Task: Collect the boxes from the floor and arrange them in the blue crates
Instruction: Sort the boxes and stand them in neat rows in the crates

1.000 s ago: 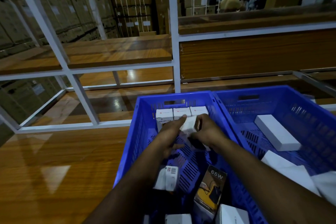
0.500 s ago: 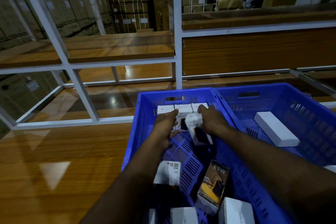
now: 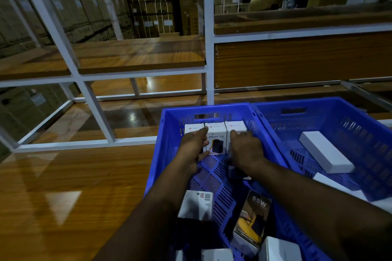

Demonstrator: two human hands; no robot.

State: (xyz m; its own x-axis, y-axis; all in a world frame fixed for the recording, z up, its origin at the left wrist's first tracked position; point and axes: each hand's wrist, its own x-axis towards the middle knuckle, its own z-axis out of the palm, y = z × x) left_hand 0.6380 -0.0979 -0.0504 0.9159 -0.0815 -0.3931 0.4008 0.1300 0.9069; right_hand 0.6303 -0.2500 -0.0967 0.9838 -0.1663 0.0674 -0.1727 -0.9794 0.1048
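Right hand (image 3: 247,150) over a half-hidden box (image 3: 235,170) (label unreadable), left crate (image 3: 157,154).

bare crate floor (image 3: 214,178) mid-crate, 3 boxes (image 3: 215,133) blocking far wall

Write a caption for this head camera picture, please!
Both hands line up white boxes against the blue crate wall.

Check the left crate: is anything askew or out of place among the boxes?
Yes. Three boxes stand in a neat row at the left crate's far wall, but nearer ones lie scattered: the 65W box leans tilted, and a barcode box lies loose beside the left arm. No damage visible.
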